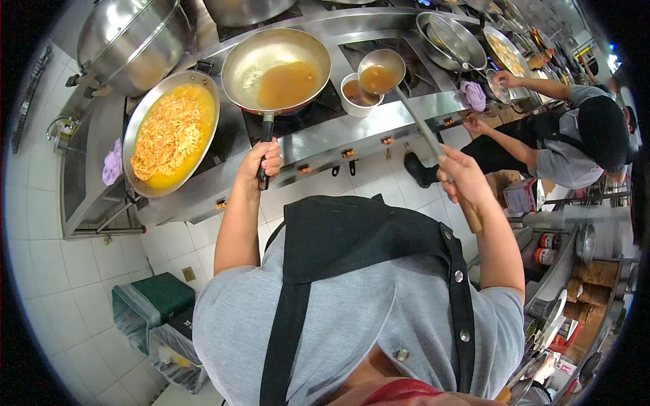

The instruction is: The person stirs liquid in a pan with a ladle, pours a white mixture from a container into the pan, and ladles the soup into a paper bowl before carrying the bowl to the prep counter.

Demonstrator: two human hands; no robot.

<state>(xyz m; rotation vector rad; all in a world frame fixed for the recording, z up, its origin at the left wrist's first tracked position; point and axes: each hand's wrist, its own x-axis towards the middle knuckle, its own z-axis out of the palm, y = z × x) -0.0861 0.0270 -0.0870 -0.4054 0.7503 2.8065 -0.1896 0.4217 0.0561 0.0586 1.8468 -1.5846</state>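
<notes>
My left hand [265,161] is closed round the black handle of a frying pan [242,64], which holds brown liquid over a burner. In my right hand [462,177] is the long handle of a ladle [401,64]; its bowl has brown liquid in it and hangs over the right edge of a white tub [357,109]. More brown liquid shows inside the tub, at the stove's front edge. Left of the frying pan, a wide pan [172,128] holds shredded orange food in yellow liquid.
A large steel pot [132,44] stands at the back left, steel bowls [474,49] at the back right. Purple cloths [112,162] lie at both sides. A co-worker [575,135] is at the right. Bins [152,298] stand lower left, shelves [582,291] lower right.
</notes>
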